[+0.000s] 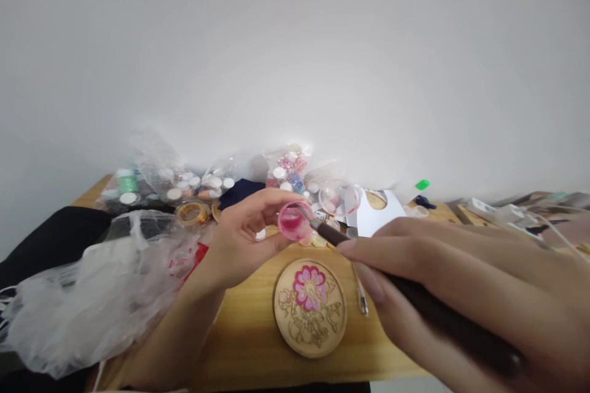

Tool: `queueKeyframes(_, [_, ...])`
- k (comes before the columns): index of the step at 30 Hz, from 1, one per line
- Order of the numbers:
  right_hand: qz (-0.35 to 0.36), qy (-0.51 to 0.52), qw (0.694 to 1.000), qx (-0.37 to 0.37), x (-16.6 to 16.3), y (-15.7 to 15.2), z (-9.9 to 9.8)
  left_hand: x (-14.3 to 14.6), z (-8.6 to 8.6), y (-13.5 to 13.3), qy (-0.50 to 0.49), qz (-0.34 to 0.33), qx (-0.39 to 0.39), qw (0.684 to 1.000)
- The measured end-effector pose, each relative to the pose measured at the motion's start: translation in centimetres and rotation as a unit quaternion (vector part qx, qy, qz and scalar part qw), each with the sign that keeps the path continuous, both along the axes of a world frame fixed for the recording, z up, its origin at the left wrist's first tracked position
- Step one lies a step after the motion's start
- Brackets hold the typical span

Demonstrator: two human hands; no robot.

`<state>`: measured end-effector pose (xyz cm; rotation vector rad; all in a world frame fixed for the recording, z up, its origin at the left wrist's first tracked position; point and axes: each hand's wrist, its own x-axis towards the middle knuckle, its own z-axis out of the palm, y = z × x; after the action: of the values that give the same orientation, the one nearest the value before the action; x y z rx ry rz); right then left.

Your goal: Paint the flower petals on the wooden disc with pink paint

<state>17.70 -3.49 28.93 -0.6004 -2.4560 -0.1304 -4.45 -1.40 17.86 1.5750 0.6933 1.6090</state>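
Between the fingers and thumb of my left hand (246, 239) is a small clear cup (289, 225) smeared inside with pink paint, its mouth tipped toward me. My right hand (442, 282) is closed around the dark handle of a palette knife (329, 234); the metal end reaches into the cup, and its tip is hard to make out. Below the hands a round wooden plaque (310, 334) lies on the table. It bears carved flower outlines, with one large flower (311, 288) coloured pink and magenta.
Bags of small white-lidded jars (203, 183) line the wall on the wooden table (249, 344). A crumpled plastic bag (92, 301) lies at left. White paper (378, 212), a clear cup (338, 198) and a thin metal tool (362, 298) are right of centre; a power strip (500, 215) sits far right.
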Motion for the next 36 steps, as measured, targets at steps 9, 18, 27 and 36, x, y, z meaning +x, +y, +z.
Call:
queueKeyframes(9, [0.007,0.009,1.0,-0.028,0.8,0.1,0.1,-0.6,-0.7,0.0,0.072,0.058,0.04,0.995])
queueKeyframes(18, [-0.001,0.036,0.997,-0.068,1.3,-0.1,-0.3,-0.6,-0.7,0.0,0.169,0.131,0.133,0.968])
queueKeyframes(27, [0.014,0.048,0.993,-0.109,1.3,0.4,-0.4,-0.5,-0.8,0.1,0.169,0.159,0.136,0.963])
queueKeyframes(36, [0.007,0.058,0.992,-0.109,1.4,0.3,-0.2,-0.3,-1.1,0.0,0.124,0.128,0.081,0.981])
